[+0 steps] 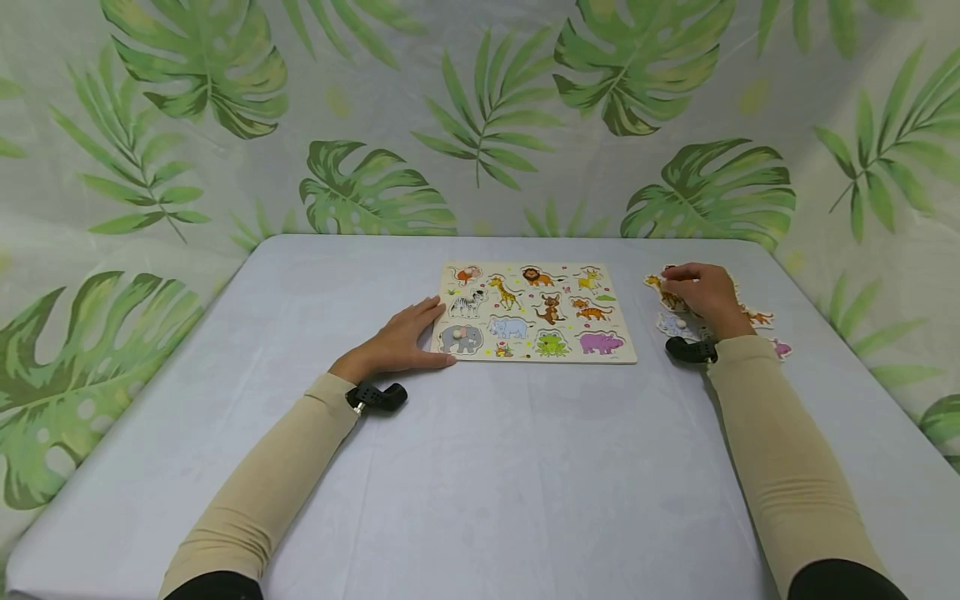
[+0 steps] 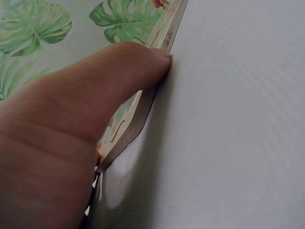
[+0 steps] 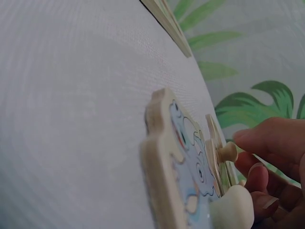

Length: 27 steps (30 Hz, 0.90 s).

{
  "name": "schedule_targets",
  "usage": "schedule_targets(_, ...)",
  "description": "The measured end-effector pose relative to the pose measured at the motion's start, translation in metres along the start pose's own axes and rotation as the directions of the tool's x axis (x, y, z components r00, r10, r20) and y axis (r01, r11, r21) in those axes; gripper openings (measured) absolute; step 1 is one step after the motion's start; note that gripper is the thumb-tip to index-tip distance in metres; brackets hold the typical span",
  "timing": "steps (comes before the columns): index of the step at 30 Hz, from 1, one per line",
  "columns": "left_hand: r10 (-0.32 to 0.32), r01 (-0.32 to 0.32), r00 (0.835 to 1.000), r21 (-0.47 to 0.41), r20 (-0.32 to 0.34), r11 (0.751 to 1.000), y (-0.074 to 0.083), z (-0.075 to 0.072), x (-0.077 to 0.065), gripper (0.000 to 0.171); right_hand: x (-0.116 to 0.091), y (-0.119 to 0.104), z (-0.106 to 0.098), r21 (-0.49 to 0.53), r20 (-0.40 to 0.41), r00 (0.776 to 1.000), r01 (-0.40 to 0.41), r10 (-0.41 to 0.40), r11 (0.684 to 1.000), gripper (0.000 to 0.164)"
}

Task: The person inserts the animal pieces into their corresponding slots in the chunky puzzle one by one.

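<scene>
A wooden knob puzzle board (image 1: 525,354) with animal pictures lies mid-table. My left hand (image 1: 408,337) rests at its left end, fingers along the side and thumb against the near edge; the thumb (image 2: 138,64) shows large in the left wrist view. An elephant piece (image 1: 460,339) with a knob sits in the board's near left corner. Right of the board, my right hand (image 1: 705,292) pinches at the small knob (image 3: 228,152) of a giraffe piece (image 1: 662,292). A pale blue piece (image 3: 193,167) with a whitish knob lies nearer the right wrist camera.
More loose animal pieces lie around and under the right hand, among them an orange one (image 1: 759,317) and a purple one (image 1: 782,348). A white cloth (image 1: 525,483) covers the table. Behind it hangs a leaf-patterned cloth (image 1: 525,108).
</scene>
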State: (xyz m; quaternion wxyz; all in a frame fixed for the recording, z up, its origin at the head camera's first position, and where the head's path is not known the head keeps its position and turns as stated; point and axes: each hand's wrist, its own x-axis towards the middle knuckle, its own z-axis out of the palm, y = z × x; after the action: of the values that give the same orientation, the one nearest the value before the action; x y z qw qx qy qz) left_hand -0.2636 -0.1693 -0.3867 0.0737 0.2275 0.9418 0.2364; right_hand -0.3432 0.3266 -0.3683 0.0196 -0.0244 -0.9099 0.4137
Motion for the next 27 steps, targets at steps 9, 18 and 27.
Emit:
schedule_targets(9, -0.001, 0.001, 1.0, 0.009, 0.001, 1.0, 0.0005, -0.0001, -0.001, 0.099, -0.0011, -0.0013, 0.0011, -0.007, 0.012, 1.0, -0.019, 0.019, 1.0, 0.041)
schedule_targets(18, 0.008, -0.008, 1.0, 0.0, 0.001, 1.0, 0.0019, -0.0009, -0.0013, 0.1, 0.0002, 0.0012, 0.0017, -0.005, 0.009, 1.0, -0.001, 0.001, 1.0, 0.041)
schedule_targets(27, 0.01, -0.01, 1.0, 0.006, 0.003, 1.0, -0.0013, 0.0, 0.0004, 0.101, 0.0024, 0.0027, 0.0021, -0.022, 0.013, 1.0, -0.006, 0.006, 1.0, 0.037)
